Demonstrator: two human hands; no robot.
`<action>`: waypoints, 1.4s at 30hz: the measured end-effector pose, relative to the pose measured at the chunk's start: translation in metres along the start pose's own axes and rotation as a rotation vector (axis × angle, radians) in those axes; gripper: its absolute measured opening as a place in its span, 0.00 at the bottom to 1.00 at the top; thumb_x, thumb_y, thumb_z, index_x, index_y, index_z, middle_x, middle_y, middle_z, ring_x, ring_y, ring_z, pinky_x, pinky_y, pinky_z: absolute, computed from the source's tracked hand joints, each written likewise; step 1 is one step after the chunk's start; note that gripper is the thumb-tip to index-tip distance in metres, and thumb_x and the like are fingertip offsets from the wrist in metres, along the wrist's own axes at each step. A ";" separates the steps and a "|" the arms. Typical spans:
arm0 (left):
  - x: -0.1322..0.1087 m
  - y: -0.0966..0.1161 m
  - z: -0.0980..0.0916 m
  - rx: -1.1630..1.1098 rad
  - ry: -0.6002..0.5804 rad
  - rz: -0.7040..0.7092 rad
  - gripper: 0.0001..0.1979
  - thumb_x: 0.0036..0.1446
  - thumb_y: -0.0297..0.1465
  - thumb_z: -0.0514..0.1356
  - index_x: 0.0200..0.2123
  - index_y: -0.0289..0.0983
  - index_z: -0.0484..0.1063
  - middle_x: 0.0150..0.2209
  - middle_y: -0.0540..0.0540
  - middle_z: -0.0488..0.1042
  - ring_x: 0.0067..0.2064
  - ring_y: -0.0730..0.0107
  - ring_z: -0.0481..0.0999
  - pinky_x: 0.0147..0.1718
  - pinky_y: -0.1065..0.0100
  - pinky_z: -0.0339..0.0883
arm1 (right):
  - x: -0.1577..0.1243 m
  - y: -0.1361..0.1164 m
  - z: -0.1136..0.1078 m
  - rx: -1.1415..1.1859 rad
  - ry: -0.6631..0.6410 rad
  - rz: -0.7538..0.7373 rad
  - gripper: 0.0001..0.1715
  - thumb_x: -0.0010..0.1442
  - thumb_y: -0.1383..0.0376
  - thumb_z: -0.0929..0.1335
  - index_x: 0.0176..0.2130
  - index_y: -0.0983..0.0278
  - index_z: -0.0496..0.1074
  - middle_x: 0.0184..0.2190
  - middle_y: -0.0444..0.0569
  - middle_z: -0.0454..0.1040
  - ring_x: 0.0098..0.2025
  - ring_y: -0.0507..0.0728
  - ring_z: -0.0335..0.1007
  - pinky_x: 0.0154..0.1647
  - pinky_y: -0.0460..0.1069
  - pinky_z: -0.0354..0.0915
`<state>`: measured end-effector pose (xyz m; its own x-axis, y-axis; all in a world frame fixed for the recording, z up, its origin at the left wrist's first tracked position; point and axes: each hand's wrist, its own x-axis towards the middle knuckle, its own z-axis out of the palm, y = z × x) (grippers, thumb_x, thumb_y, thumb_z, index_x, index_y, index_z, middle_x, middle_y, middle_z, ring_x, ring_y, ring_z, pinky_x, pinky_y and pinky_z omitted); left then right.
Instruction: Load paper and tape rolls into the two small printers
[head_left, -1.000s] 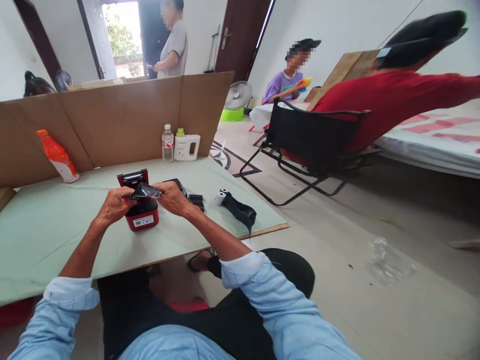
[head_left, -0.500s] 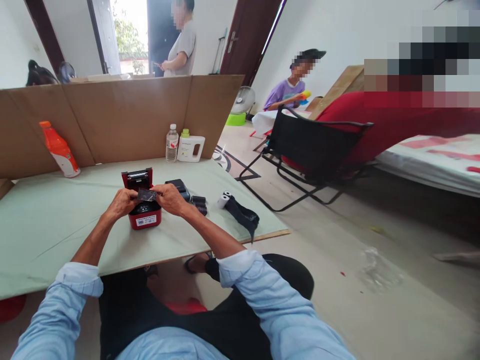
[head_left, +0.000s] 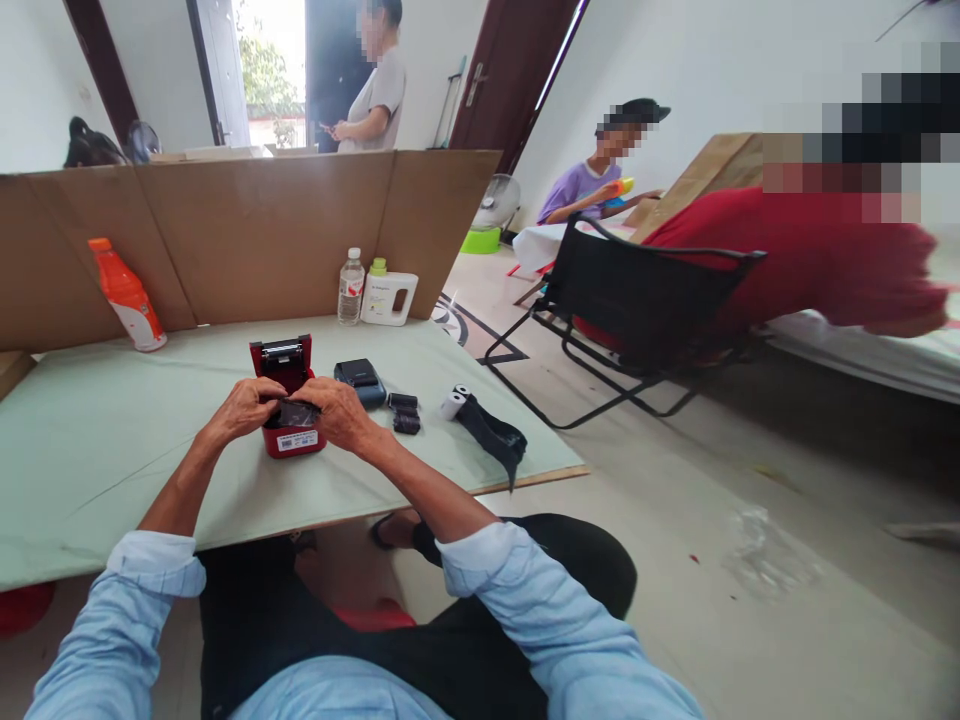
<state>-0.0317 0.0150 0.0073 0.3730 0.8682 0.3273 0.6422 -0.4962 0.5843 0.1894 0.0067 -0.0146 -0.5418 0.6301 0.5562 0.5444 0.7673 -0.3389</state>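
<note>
A small red and black printer (head_left: 271, 441) sits on the table with its lid (head_left: 257, 352) raised, showing a roller inside. Over its opening, a dark, shiny strip (head_left: 300, 413) is stretched between my two hands. My left hand (head_left: 241, 408) pinches the strip's left end, and my right hand (head_left: 341, 410) grips the right end. Both hands are closed, and their fingertips partly cover the strip and the printer's inside. To the right of my right hand lies a dark blue-grey device (head_left: 360, 378), with small black rolls (head_left: 405, 412) beside it.
A white-cored roll with loose black sheet (head_left: 484, 430) lies near the table's right edge. An orange bottle (head_left: 129, 298), a clear bottle (head_left: 350, 290) and a white jug (head_left: 388, 298) stand before a cardboard panel (head_left: 262, 230). A black folding chair (head_left: 645, 285) and other people are beyond.
My hands have lowered the dark strip closer to the printer's opening. The view has shifted slightly left, and the person in red has moved an arm.
</note>
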 end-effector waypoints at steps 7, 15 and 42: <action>0.008 -0.022 -0.014 0.075 0.403 -0.223 0.18 0.51 0.28 0.62 0.47 0.36 0.80 0.49 0.39 0.80 0.44 0.60 0.81 0.45 0.59 0.77 | -0.006 -0.001 0.011 -0.051 -0.028 -0.040 0.18 0.63 0.75 0.68 0.47 0.60 0.82 0.43 0.51 0.82 0.45 0.59 0.75 0.46 0.51 0.67; 0.041 -0.044 -0.010 -0.307 0.348 -0.172 0.40 0.46 0.26 0.65 0.65 0.36 0.66 0.61 0.34 0.72 0.60 0.50 0.76 0.49 0.57 0.77 | -0.021 -0.003 0.023 -0.073 0.055 -0.127 0.23 0.61 0.76 0.69 0.53 0.59 0.79 0.50 0.54 0.79 0.50 0.61 0.73 0.52 0.54 0.69; -0.060 -0.017 0.017 0.158 0.186 0.131 0.32 0.54 0.40 0.71 0.60 0.38 0.72 0.64 0.35 0.70 0.66 0.46 0.71 0.67 0.44 0.66 | -0.040 0.016 0.022 -0.068 0.037 0.095 0.56 0.55 0.51 0.80 0.72 0.67 0.60 0.71 0.69 0.60 0.70 0.74 0.59 0.66 0.68 0.63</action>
<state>-0.0529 -0.0288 -0.0348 0.3398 0.7757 0.5319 0.6983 -0.5869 0.4098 0.2053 -0.0039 -0.0589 -0.4621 0.6939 0.5523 0.6350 0.6936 -0.3402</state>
